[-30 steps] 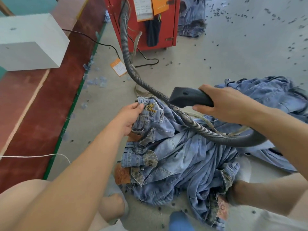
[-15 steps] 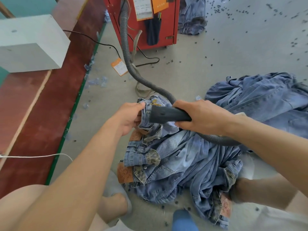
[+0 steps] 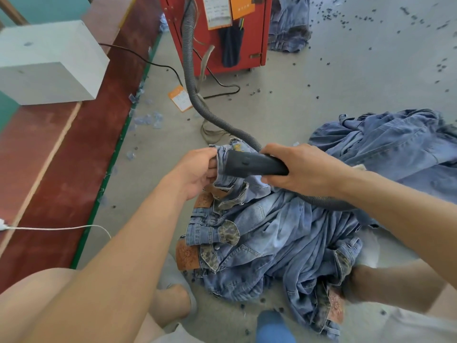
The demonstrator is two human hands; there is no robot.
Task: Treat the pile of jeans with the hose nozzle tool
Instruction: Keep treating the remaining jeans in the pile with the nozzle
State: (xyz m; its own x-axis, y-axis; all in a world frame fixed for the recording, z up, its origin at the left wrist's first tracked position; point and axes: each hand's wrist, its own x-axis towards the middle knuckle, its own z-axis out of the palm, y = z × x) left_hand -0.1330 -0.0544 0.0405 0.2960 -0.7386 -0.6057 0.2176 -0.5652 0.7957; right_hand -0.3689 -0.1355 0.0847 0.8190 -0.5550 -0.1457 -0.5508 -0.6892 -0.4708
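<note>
Grey concrete floor (image 3: 321,100), scattered with small dark specks. Lying on it: jeans pile (image 3: 272,243) in front, more denim (image 3: 395,149) at right, red machine (image 3: 222,35) at back, orange tag (image 3: 180,98), black cable (image 3: 222,90), grey hose (image 3: 195,95).

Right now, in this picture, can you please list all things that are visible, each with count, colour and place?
nozzle: 1, black, over the raised jeans edge, gripped by the right hand
hose: 1, grey ribbed, running from the red cabinet to the nozzle
pile of jeans: 1 pile, light blue, on the floor in front of the person
second denim heap: 1, blue, floor at right
third denim heap: 1, blue, beside the cabinet
red cabinet: 1, red, top centre
orange tag: 1, floor by the hose
white box: 1, on the red ledge at left
black cable: 1, from the ledge to the cabinet
left hand: pinches the jeans edge
right hand: holds the nozzle
</note>
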